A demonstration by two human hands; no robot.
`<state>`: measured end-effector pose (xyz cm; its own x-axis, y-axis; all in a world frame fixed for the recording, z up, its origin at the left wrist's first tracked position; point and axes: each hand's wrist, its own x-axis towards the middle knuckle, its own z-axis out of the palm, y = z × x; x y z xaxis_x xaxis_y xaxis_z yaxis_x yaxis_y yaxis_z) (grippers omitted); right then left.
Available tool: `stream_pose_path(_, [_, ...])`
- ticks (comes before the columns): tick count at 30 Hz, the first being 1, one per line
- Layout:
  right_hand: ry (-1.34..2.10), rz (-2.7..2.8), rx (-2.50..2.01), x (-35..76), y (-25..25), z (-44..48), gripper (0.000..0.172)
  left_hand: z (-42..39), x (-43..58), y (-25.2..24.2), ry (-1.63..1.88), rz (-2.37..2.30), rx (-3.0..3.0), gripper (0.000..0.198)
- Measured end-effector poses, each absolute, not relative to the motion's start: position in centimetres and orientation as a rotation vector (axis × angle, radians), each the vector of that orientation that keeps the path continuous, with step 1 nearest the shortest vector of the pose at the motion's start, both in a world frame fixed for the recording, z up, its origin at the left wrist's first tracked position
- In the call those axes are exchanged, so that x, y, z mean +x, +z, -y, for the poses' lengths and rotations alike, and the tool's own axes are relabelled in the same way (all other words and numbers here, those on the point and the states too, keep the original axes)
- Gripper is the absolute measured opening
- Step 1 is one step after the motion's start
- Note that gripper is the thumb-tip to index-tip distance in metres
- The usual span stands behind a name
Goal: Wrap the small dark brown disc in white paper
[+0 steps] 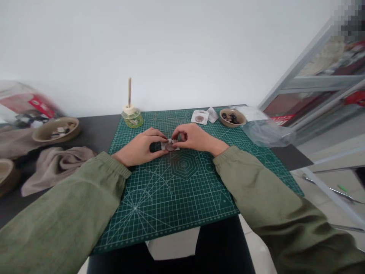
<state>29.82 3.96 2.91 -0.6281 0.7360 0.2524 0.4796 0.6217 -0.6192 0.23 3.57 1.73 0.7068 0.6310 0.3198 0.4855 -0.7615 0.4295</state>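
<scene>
**Olive sleeves [65, 205] framing a green cutting mat [159, 213], one small pale piece [169, 145] being held between them**

Left hand [141, 148] is pinching the piece's left end, thumb on the near side and fingers on the far side, a gap showing between them. Right hand [196, 137] is gripping the opposite end with thumb and forefinger, its other fingers curling in. Both forearms are slanting inward from the mat's near corners, wrists low and backs of the hands facing up. The piece is sitting around the mat's middle, nearer the far edge; whether it is touching the surface, I cannot tell.

Fine two-handed fingertip work seems to be the step in hand, though the fingers are hiding its details. Any next move appears to be calling for a steady left hold and a light right pinch, since the piece looks easy to crease.

Farther out, a flat white packet [199, 117], a crumpled wrapper [212, 115] and a bowl of dark bits [231, 125] are lying toward the far right corner, a clear plastic bag [264, 131] overlapping the right edge. A lidded jar [132, 118] is standing by the far left corner. Beyond the left edge, a brown cloth [61, 163] is resting on the dark table [98, 131].
</scene>
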Motion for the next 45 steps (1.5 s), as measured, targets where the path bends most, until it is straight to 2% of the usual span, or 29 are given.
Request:
stream_pose_path(7, [0.651, 2.371, -0.920, 29.5, 1.6, -4.6, 0.018, -3.7, 0.0, 1.2, 0.676, -0.901, 2.590, 0.051])
stream_pose_path(12, [0.623, 2.363, -0.879, 29.8, 1.1, -4.4, 0.006, -3.3, -0.4, 0.9, 0.671, -0.947, 2.575, 0.050])
stream_pose_path(15, [0.527, 2.396, -0.845, 30.1, 1.1, -4.4, 0.011, -2.9, -0.5, 0.8, 0.704, -0.926, 2.609, 0.040])
stream_pose_path(17, [0.507, 2.416, -0.854, 30.3, 1.1, -4.5, 0.008, -2.6, -0.5, 0.8, 0.713, -0.930, 2.622, 0.034])
stream_pose_path(21, [0.518, 2.421, -0.872, 30.5, 1.2, -4.6, 0.016, -2.2, -0.5, 1.0, 0.694, -0.972, 2.610, 0.032])
stream_pose_path(25, [0.486, 2.448, -0.898, 30.5, 1.5, -4.6, 0.022, -1.7, -0.4, 1.6, 0.643, -0.976, 2.639, 0.044])
stream_pose_path(28, [0.441, 2.481, -0.946, 30.2, 1.8, -4.2, 0.016, -1.3, -0.1, 1.9, 0.594, -1.021, 2.729, 0.062])
stream_pose_path(30, [0.426, 2.477, -0.982, 29.9, 2.1, -3.8, 0.012, -1.0, 0.0, 1.9, 0.570, -1.076, 2.754, 0.065])
stream_pose_path(38, [0.460, 2.484, -0.963, 29.3, 2.4, -2.9, 0.011, -0.9, 0.1, 1.4, 0.581, -1.147, 2.721, 0.047])
stream_pose_path(45, [0.437, 2.467, -0.986, 29.0, 2.3, -2.6, 0.009, -0.8, 0.3, 1.5, 0.621, -1.138, 2.699, 0.046])
